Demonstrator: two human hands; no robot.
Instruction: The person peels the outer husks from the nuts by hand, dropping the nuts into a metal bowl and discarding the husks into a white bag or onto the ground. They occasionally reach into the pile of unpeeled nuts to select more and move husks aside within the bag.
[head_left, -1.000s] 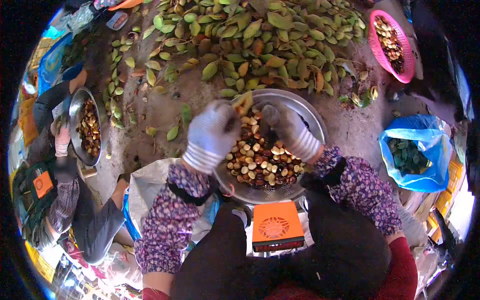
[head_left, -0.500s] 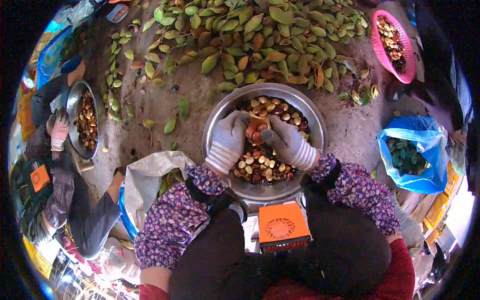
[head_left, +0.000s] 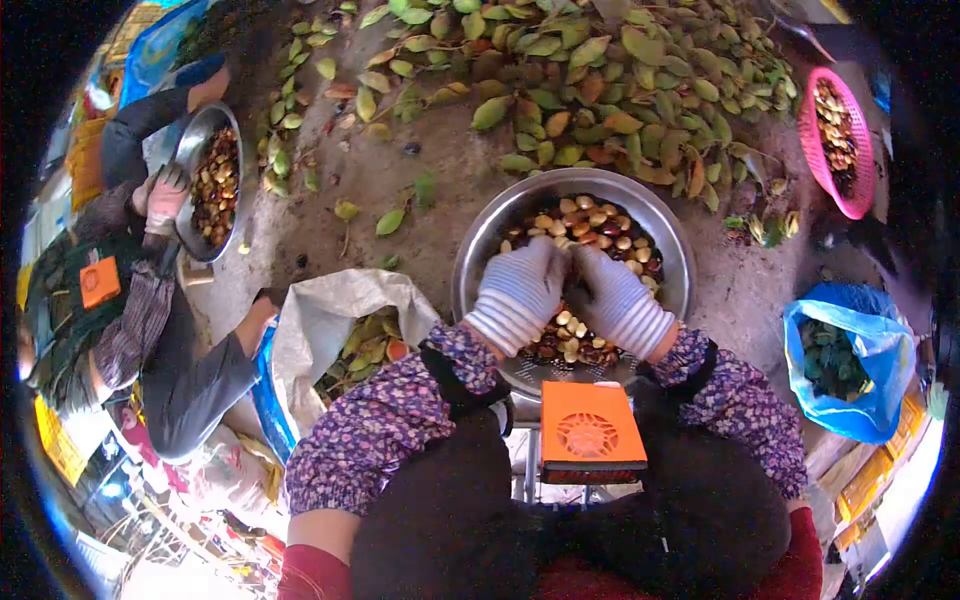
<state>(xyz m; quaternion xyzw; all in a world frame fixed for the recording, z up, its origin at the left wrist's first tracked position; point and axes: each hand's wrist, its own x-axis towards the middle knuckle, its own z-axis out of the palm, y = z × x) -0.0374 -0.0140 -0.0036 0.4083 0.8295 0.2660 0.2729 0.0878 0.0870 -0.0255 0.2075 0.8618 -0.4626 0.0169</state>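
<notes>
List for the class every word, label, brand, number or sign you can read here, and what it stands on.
None can be read.
Near orange box: a round decorative pattern, no legible lettering.
Co-worker's orange box: any marks too small to read.
Blue plastic bag: no readable print.

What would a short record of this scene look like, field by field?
Left grip: gloved hand, over the metal bowl
Right grip: gloved hand, fingers close to the left's
Between fingers: hidden
In bowl: cream and brown nut-like pieces
Beyond bowl: heap of green leaf-shaped pieces
Right side: pink basket, blue bag
Left side: pale sack; co-worker's gloved hand by another bowl
Near knees: orange box
</notes>
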